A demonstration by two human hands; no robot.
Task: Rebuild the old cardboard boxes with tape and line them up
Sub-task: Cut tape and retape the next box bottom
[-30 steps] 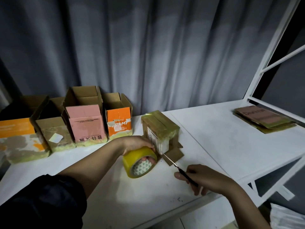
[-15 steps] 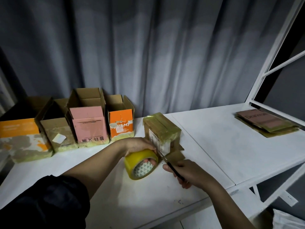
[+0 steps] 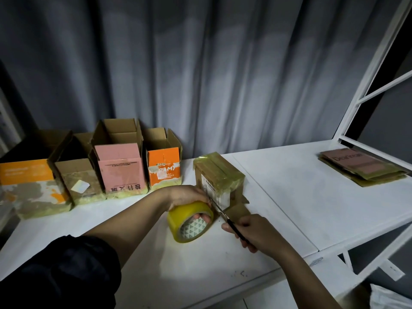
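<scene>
A small cardboard box (image 3: 219,175) wrapped in yellowish tape lies on the white table (image 3: 289,197), its open flaps facing me. My left hand (image 3: 187,196) grips a yellow tape roll (image 3: 189,221) standing just left of the box, fingers curled through its core. My right hand (image 3: 254,234) holds black-handled scissors (image 3: 220,211), their blades reaching up between the roll and the box. Several rebuilt open boxes stand in a row at the back left: a large orange one (image 3: 29,186), a brown one (image 3: 78,181), a pink one (image 3: 121,168) and a small orange one (image 3: 163,167).
A stack of flattened cardboard boxes (image 3: 361,168) lies at the far right of the table under a white metal frame (image 3: 365,83). A grey curtain (image 3: 200,74) hangs behind. The table's front edge runs close below my right hand.
My right hand has moved left and up with the scissors, bringing the blades to the tape between roll and box. My left hand and the roll have stayed in place.
</scene>
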